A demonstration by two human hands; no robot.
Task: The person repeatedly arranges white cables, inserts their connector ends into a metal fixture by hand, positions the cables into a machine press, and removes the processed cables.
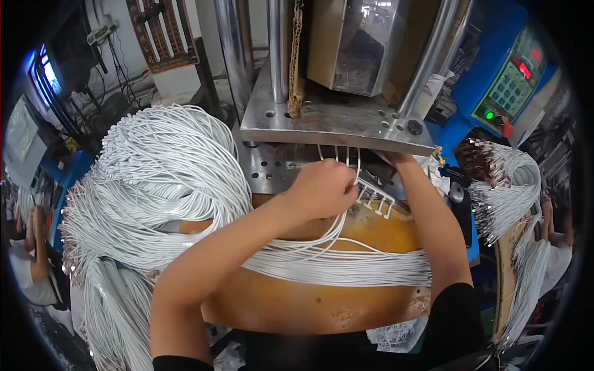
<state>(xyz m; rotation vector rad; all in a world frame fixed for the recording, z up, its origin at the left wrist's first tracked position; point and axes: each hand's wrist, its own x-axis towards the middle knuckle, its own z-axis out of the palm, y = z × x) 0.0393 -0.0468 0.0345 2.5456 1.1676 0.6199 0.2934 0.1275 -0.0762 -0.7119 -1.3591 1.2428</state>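
Observation:
My left hand (326, 187) is closed around a few white cables (339, 230) in front of the press. Above the fist, the cables run up under the thick metal plate (334, 133). Beside its thumb side lies a white comb-shaped plastic runner (376, 199) with short prongs; whether the hand touches it is unclear. My right hand (398, 158) reaches under the right part of the plate, which hides its fingers. A flat bundle of white cables (346, 267) stretches across the wooden table (291, 306) below both hands.
A large heap of coiled white cables (167, 161) with metal ends fills the left. Steel columns (278, 55) rise from the plate. At the right stands a blue control box (504, 80) with lit red digits. More cable bundles (513, 185) and other people sit at both sides.

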